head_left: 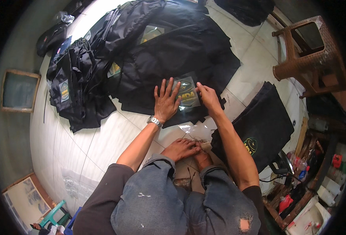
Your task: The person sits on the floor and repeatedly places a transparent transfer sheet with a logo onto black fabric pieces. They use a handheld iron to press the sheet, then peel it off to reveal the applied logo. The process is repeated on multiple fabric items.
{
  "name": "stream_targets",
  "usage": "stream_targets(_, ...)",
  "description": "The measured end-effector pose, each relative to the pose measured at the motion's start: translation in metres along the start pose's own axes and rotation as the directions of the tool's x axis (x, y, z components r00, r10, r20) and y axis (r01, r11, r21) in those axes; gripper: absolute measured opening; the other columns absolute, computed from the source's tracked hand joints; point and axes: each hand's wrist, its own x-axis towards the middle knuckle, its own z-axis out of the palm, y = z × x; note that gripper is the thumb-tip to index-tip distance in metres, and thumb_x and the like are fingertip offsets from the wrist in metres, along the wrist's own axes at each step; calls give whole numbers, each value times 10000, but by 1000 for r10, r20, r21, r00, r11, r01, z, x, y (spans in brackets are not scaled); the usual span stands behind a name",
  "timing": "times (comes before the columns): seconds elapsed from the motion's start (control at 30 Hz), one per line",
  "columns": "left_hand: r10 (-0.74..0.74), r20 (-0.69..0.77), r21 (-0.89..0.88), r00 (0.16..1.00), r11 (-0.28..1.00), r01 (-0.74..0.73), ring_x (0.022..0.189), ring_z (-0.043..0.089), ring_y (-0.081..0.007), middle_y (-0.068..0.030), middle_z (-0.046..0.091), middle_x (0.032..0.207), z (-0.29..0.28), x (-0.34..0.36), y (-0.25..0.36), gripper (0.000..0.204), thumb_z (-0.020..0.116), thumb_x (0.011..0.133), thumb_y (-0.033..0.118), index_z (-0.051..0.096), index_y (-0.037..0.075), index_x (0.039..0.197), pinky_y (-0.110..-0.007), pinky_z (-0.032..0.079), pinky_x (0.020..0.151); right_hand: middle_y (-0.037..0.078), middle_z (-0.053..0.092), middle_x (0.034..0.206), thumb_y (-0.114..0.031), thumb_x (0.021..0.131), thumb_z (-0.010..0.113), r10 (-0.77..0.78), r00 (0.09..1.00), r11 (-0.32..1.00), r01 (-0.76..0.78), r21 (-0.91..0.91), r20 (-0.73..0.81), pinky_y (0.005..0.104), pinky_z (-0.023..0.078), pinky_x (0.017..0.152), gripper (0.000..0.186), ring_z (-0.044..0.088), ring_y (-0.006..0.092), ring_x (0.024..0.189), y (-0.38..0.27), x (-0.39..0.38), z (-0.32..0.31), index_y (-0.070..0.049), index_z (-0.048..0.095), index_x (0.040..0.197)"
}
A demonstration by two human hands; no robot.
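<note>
Here, left grip splays empty; right grip pinches film by one edge; black cloth extends beyond.

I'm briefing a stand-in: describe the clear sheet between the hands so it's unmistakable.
Find the broad spread of black cloth on the pale tiled floor. Toward its edge nearest the feet, between the left hand and right hand, lies a squarish clear sheet with yellow lettering. Unlike the other emblem sheets, it has a hand at each side.

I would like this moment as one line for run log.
left hand: spread on black fabric, by clear film | right hand: at film's right edge | film: yellow-green print visible
</note>
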Motion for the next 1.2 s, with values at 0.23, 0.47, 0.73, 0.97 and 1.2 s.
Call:
stream_targets(0.23, 5, -44, -23, 999, 1000, -6, 1598, 140, -290, -63, 213, 1730, 1, 0, 1, 678, 562, 1011, 424, 333, 282, 1633, -556, 39, 1255, -18, 559, 758, -515, 1045, 564, -137, 990, 988, 140, -68, 38, 266, 410, 667, 526, 504, 97, 709, -15, 12, 7, -25, 731, 955)
stream_targets(0.47, 6, -31, -10, 1000, 1000, -7, 1601, 127, -293, -75, 189, 1733, 2, -1, 0, 722, 525, 1040, 449, 262, 179, 1655, -546, 35, 1261, 141, 727, 875, -584, 1041, 519, -174, 983, 952, 185, -244, 66, 324, 497, 824, 659, 667, 212, 840, -25, 24, 18, 26, 749, 946)
stream_targets(0.73, 2, -59, -52, 998, 999, -6, 1601, 138, -290, -102, 180, 1730, 6, -1, -1, 811, 582, 1005, 425, 213, 113, 1657, -547, 34, 1262, 259, 742, 981, -699, 999, 463, -149, 981, 914, 184, -361, 123, 391, 511, 904, 825, 715, 349, 959, -34, 22, 17, 70, 754, 1058)
stream_targets(0.97, -4, -100, -69, 995, 998, -3, 1596, 171, -271, -120, 213, 1718, 8, -3, -3, 816, 584, 993, 439, 234, 94, 1644, -537, 41, 1266, 253, 750, 1094, -773, 966, 413, -112, 978, 896, 175, -409, 174, 477, 493, 1005, 863, 697, 407, 1114, -38, 25, 17, -10, 795, 1097)
stream_targets(1.2, -5, -83, -55, 997, 998, 0, 1600, 152, -272, -140, 185, 1719, 7, -3, -3, 829, 551, 1013, 467, 196, 71, 1649, -532, 36, 1266, 294, 738, 1069, -832, 934, 373, 3, 995, 832, 52, -552, 100, 507, 480, 1007, 957, 683, 457, 1125, -33, 15, 11, 24, 797, 989)
